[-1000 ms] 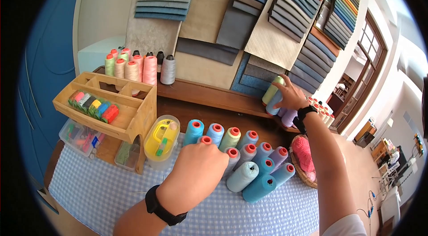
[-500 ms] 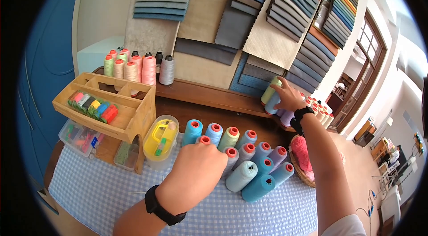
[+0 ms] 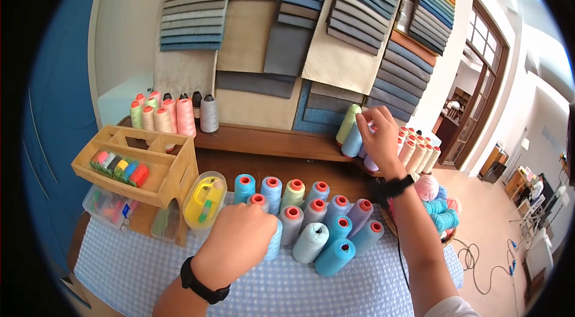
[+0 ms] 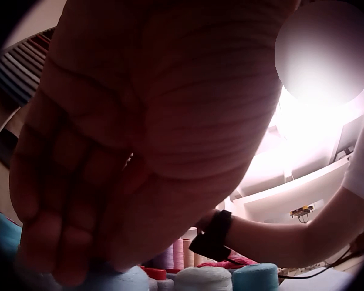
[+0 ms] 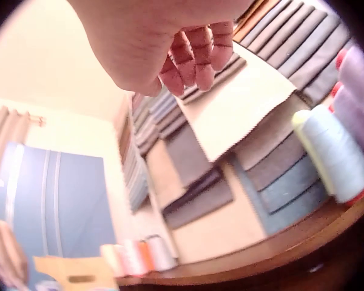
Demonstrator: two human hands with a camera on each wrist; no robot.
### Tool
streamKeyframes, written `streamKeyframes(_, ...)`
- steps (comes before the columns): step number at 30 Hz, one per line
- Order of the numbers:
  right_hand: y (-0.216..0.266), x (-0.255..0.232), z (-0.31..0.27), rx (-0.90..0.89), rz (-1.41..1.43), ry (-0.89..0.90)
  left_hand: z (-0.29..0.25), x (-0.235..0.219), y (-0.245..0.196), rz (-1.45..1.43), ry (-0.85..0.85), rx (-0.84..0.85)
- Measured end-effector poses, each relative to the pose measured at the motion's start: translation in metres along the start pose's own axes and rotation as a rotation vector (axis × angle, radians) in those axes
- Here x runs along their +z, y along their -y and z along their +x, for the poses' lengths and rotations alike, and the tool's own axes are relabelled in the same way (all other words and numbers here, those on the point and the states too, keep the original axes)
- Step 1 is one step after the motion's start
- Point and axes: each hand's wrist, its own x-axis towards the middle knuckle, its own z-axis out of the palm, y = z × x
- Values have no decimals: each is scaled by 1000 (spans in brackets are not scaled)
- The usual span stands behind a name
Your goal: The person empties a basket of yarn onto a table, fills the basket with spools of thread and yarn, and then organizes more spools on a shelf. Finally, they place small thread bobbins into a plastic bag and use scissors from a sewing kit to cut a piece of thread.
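My left hand (image 3: 239, 236) is over the near-left edge of a group of thread cones, knuckles up. Its fingers and thumb come down at the top of a light blue thread cone (image 3: 274, 242), which they grip; the cone's top is hidden under the hand. In the right part of the head view, my right hand (image 3: 383, 140) hovers beside the shelf with loosely bent fingers and nothing in them. Near it on the shelf stand a pale green cone (image 3: 347, 126), a light blue cone (image 3: 352, 142) and lavender cones (image 3: 371, 162). Turquoise, grey and yellow-green cones with red tops surround the left hand.
A wooden organizer (image 3: 171, 188) and a yellow-lidded tub (image 3: 203, 197) stand at the left. Pink and grey cones (image 3: 185, 118) line the shelf's left end. Cream cones (image 3: 419, 155) and a yarn basket (image 3: 392, 227) are at the right. Fabric swatches (image 3: 347, 47) hang behind.
My right hand has come off the cones on the shelf and drawn back a little. The head view has shifted. My left hand stays at the near cones.
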Motion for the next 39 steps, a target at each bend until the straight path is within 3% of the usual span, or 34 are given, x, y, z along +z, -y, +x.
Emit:
streamKeyframes(7,74,-88,-36,109,337,-138,1,4,-1,130,96,-35)
streamKeyframes(8,77,-99,-40,104,368,-94,0,3,-2,120,94,-27)
streamKeyframes(10,83,-122,-37,56,366,2,2,2,-4,119,110,-5)
streamKeyframes(13,79,-142,-38,155,518,94,2,0,-5,104,107,-28)
streamKeyframes(16,82,-163,-33,110,487,62,9,-8,-1,-47,189,-6)
streamKeyframes(18,80,-173,-33,69,457,41,11,-7,6,-312,233,-97)
streamKeyframes(22,73,-184,-37,144,499,-64,11,-11,6,-235,246,-63)
streamKeyframes(24,69,-195,-34,118,491,-95,8,-9,4,-157,192,34)
streamKeyframes(33,58,-218,-45,172,469,-178,5,-19,-7,39,10,124)
streamKeyframes(39,53,-223,-46,104,479,-210,21,-35,6,189,-79,51)
